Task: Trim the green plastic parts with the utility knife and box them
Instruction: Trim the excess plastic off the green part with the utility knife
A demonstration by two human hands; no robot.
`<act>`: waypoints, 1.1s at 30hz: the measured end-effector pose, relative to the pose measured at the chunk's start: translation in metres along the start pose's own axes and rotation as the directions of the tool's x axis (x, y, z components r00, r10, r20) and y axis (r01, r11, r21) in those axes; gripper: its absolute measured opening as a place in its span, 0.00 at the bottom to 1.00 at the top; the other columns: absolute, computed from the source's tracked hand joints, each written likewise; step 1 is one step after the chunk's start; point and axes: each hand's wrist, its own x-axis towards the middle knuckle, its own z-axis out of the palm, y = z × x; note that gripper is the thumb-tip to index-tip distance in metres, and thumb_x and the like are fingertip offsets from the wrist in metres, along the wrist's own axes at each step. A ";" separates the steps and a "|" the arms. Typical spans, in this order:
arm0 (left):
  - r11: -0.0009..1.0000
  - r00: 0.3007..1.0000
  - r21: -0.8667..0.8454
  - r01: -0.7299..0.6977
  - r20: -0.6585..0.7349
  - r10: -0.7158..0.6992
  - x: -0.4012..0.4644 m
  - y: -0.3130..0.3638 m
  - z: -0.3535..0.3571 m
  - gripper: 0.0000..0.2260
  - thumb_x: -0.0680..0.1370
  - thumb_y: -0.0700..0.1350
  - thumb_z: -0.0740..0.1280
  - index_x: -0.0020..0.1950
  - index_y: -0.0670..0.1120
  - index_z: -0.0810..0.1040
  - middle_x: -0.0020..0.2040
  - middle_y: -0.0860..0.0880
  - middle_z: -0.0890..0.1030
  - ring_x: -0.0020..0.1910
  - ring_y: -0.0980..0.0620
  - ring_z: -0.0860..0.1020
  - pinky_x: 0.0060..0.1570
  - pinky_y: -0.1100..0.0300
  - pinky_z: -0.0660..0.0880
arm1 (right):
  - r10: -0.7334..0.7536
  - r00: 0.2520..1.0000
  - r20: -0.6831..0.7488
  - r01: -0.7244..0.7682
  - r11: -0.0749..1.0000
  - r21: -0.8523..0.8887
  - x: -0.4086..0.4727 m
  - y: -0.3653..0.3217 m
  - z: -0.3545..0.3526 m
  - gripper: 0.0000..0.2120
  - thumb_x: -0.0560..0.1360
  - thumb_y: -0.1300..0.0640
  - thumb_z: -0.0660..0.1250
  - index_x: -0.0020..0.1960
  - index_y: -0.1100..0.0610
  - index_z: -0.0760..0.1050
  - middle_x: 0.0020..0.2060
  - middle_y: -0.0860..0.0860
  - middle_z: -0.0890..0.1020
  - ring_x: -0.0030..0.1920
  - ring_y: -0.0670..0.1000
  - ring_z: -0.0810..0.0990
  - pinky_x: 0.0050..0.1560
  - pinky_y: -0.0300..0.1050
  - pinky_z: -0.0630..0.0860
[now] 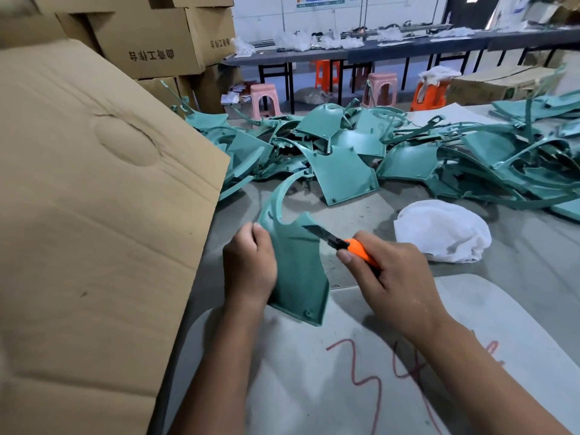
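While both hands' fingers grip green part and utility knife: grey table, heaped parts, stacked boxes.

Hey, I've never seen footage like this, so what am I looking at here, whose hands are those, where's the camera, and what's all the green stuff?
There is no machine here. One picture comes from a wide-angle camera worn on a person's head, looking forward and down at their own bare hands.

The left hand grips a curved green plastic panel, held tilted with its lower edge on the grey worktable. The right hand holds an orange-handled utility knife; its blade lies against the panel's upper right edge, apparently trimming it.

Behind lies a heap of similar green plastic parts. A crumpled white cloth sits to the right. A big brown cardboard box flap fills the left side, with stacked cardboard cartons behind it. Red handwriting marks a pale sheet nearest the camera.
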 end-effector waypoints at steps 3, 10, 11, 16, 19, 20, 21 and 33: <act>0.995 0.995 0.062 -0.075 -0.056 0.079 0.001 0.001 -0.004 0.20 0.84 0.41 0.58 0.33 0.49 0.60 0.29 0.51 0.67 0.32 0.43 0.63 0.36 0.52 0.52 | -0.021 0.997 0.073 0.031 0.991 -0.133 0.002 0.004 -0.001 0.22 0.81 0.36 0.58 0.39 0.53 0.69 0.25 0.46 0.68 0.27 0.51 0.69 0.29 0.51 0.67; 0.968 0.980 0.216 -0.131 -0.119 0.159 0.007 0.001 -0.023 0.16 0.82 0.44 0.60 0.35 0.47 0.61 0.28 0.53 0.63 0.28 0.48 0.63 0.30 0.49 0.52 | 0.007 0.929 0.369 0.067 0.980 -0.187 -0.002 0.030 -0.020 0.23 0.75 0.30 0.58 0.40 0.48 0.79 0.26 0.46 0.76 0.32 0.49 0.75 0.30 0.40 0.66; 0.964 0.978 0.227 -0.138 -0.121 0.169 0.006 0.001 -0.025 0.16 0.82 0.44 0.60 0.35 0.47 0.62 0.28 0.52 0.64 0.28 0.51 0.63 0.27 0.54 0.52 | 0.011 0.940 0.342 0.058 0.980 -0.190 -0.003 0.031 -0.020 0.23 0.75 0.30 0.58 0.40 0.48 0.79 0.26 0.45 0.76 0.30 0.49 0.75 0.30 0.40 0.66; 0.949 0.971 0.263 -0.176 -0.111 0.211 0.004 0.004 -0.026 0.15 0.82 0.44 0.62 0.36 0.44 0.65 0.26 0.52 0.62 0.28 0.46 0.61 0.33 0.49 0.50 | 0.030 0.990 0.141 0.017 0.945 -0.325 0.004 0.025 -0.005 0.18 0.78 0.34 0.61 0.44 0.47 0.79 0.29 0.42 0.77 0.30 0.47 0.74 0.33 0.45 0.73; 0.967 0.978 0.224 -0.124 -0.138 0.157 0.007 -0.001 -0.026 0.15 0.82 0.43 0.61 0.37 0.42 0.66 0.27 0.50 0.64 0.26 0.52 0.62 0.27 0.52 0.55 | -0.021 0.972 0.236 0.097 0.945 -0.313 0.002 0.026 -0.005 0.21 0.78 0.31 0.57 0.45 0.46 0.78 0.31 0.42 0.77 0.32 0.48 0.74 0.32 0.44 0.71; 0.973 0.979 0.207 -0.104 -0.150 0.137 0.008 -0.003 -0.026 0.15 0.82 0.43 0.61 0.37 0.41 0.66 0.28 0.49 0.65 0.26 0.53 0.62 0.29 0.51 0.55 | -0.045 0.955 0.294 0.136 0.945 -0.297 0.001 0.027 -0.005 0.23 0.78 0.30 0.55 0.46 0.47 0.78 0.33 0.42 0.77 0.34 0.48 0.75 0.33 0.46 0.72; 0.976 0.980 0.198 -0.093 -0.154 0.125 0.010 -0.006 -0.026 0.15 0.82 0.43 0.61 0.37 0.40 0.67 0.29 0.47 0.66 0.27 0.53 0.61 0.32 0.49 0.53 | -0.069 0.936 0.345 0.168 0.950 -0.264 0.000 0.026 -0.004 0.23 0.79 0.31 0.55 0.46 0.47 0.78 0.33 0.42 0.77 0.34 0.48 0.74 0.35 0.47 0.72; 0.981 0.971 0.020 0.191 -0.154 -0.185 0.023 -0.018 -0.018 0.13 0.82 0.42 0.58 0.37 0.41 0.68 0.32 0.43 0.68 0.33 0.46 0.61 0.37 0.52 0.54 | -0.037 0.986 0.162 0.055 0.993 -0.103 -0.002 0.005 0.007 0.18 0.81 0.40 0.61 0.44 0.53 0.73 0.31 0.45 0.72 0.34 0.51 0.71 0.34 0.55 0.70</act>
